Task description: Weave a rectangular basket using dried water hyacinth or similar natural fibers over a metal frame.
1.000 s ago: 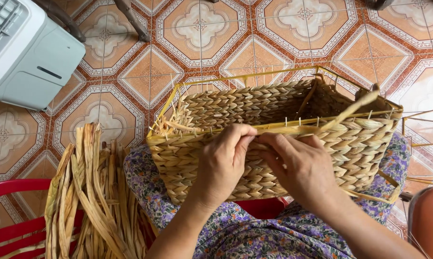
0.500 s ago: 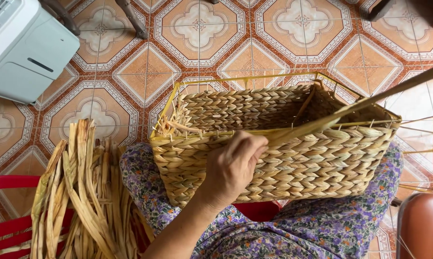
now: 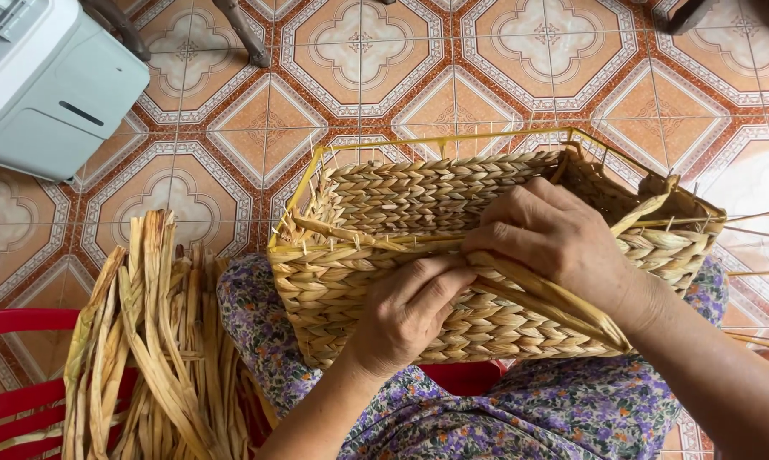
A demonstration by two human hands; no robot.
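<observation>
A rectangular woven straw basket (image 3: 376, 290) on a yellow wire frame (image 3: 308, 175) rests on my lap, which is covered by purple flowered cloth. My left hand (image 3: 406, 311) presses against the near wall of the basket, fingers pinching the weave just under the rim. My right hand (image 3: 555, 234) lies over the near rim and grips a long flat straw strand (image 3: 563, 302) that runs down across the front wall to the right.
A bundle of dried straw strands (image 3: 146, 341) lies over a red plastic chair (image 3: 14, 324) at my left. A white and grey appliance (image 3: 40, 81) stands on the patterned tile floor at upper left. Chair legs (image 3: 244, 34) stand at the top. Another yellow wire frame (image 3: 768, 273) sits at right.
My right hand pulled the straw strand far out to the right, out of view, then came back to the near rim with it. My left hand stayed on the near wall.
</observation>
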